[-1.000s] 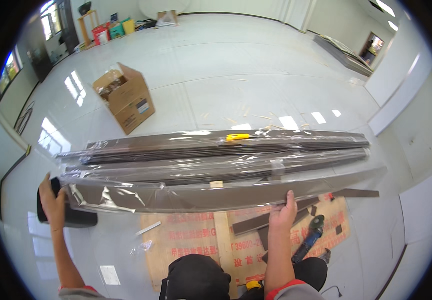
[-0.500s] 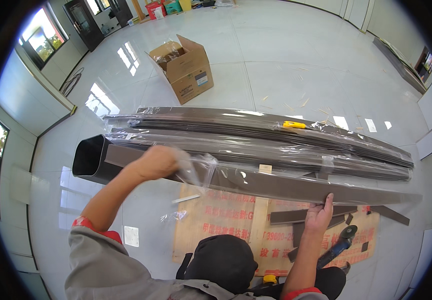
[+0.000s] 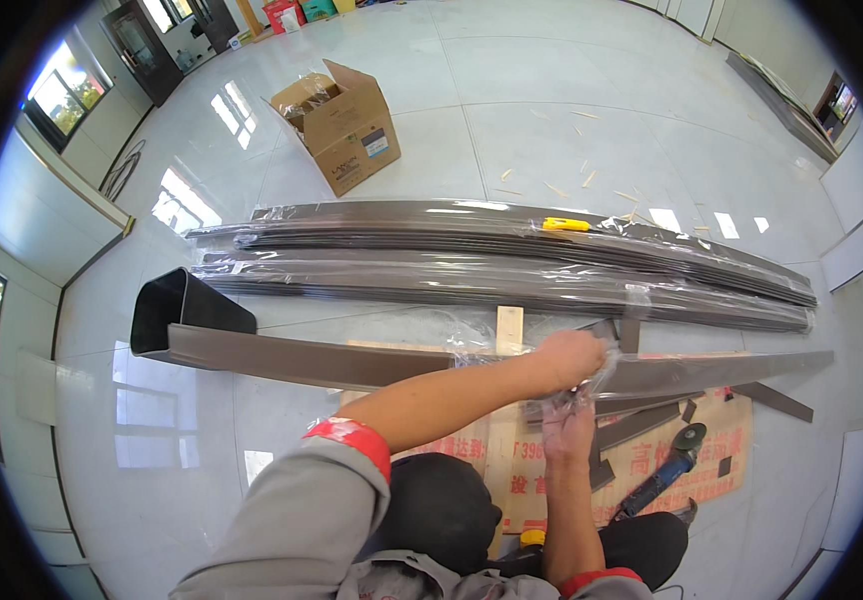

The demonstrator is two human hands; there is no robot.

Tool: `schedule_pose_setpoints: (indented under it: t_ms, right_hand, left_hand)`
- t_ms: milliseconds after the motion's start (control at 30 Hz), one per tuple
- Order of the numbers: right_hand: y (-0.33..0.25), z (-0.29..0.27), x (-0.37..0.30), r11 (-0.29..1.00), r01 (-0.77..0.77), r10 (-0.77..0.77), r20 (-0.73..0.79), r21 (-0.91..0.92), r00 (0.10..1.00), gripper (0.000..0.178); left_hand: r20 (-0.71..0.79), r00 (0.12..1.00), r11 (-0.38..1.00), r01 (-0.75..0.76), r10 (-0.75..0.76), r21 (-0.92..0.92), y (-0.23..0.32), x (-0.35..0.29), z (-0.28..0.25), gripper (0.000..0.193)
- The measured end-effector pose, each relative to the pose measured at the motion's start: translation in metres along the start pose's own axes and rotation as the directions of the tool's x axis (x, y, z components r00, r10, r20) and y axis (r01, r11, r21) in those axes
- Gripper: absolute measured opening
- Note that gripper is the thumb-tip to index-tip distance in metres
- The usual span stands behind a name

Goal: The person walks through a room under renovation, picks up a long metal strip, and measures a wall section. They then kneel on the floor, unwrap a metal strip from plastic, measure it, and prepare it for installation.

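A long brown strip (image 3: 302,370) lies across in front of me. Its left end rests at a black plastic bin (image 3: 192,315) lying on its side. Clear plastic film (image 3: 604,372) covers the strip's right part and is bunched up around my hands. My left hand (image 3: 567,360) reaches across to the right and is closed on the bunched film. Just below it, my right hand (image 3: 567,430) is closed at the strip's near edge, with film at its fingers; the fingertips are partly hidden. The strip's left stretch is bare of film.
Film-wrapped bundles of brown strips (image 3: 392,270) lie beyond, with a yellow utility knife (image 3: 566,224) on top. An angle grinder (image 3: 664,475) and short brown offcuts (image 3: 642,428) lie on a printed board (image 3: 512,480). Farther off stands an open cardboard box (image 3: 347,135).
My left hand has moved far right along the strip, and the film has gathered with it, baring the left stretch. My right hand has shifted left, close to the left one.
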State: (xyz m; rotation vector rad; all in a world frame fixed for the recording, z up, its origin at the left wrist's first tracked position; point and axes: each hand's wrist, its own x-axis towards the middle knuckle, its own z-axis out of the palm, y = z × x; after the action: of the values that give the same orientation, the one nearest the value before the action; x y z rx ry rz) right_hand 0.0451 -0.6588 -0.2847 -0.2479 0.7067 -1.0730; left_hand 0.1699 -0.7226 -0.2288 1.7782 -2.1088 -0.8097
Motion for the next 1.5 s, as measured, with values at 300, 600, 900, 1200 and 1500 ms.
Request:
schedule_pose_setpoints:
  t_ms: [300, 600, 900, 1200, 1500]
  right_hand:
    - [-0.026, 0.011, 0.007, 0.996, 0.068, -0.069, 0.022, 0.062, 0.997, 0.033]
    - [0.001, -0.005, 0.017, 0.994, -0.11, 0.109, 0.01, 0.019, 0.994, 0.029]
    - [0.027, 0.031, -0.039, 0.939, -0.329, 0.339, 0.113, -0.096, 0.934, 0.052]
    - [0.022, 0.051, -0.046, 0.847, -0.247, 0.182, -0.18, -0.471, 0.967, 0.018]
    - [-0.096, -0.112, 0.028, 0.777, 0.389, -0.55, -0.233, -0.494, 0.802, 0.015]
  left_hand:
    - [-0.117, 0.977, 0.833, 0.213, -0.178, 0.511, -0.057, -0.083, -0.185, 0.046]
    - [0.276, 0.926, 0.963, 0.27, -0.257, -0.01, -0.068, -0.153, -0.123, 0.04]
    - [0.041, 0.984, 0.966, 0.175, -0.171, -0.191, -0.052, -0.097, -0.05, 0.046]
    - [0.012, 0.971, 0.97, 0.239, -0.238, -0.034, -0.07, -0.12, -0.058, 0.059]
    - [-0.029, 0.903, 0.903, 0.429, -0.43, -0.028, -0.085, -0.245, -0.146, 0.058]
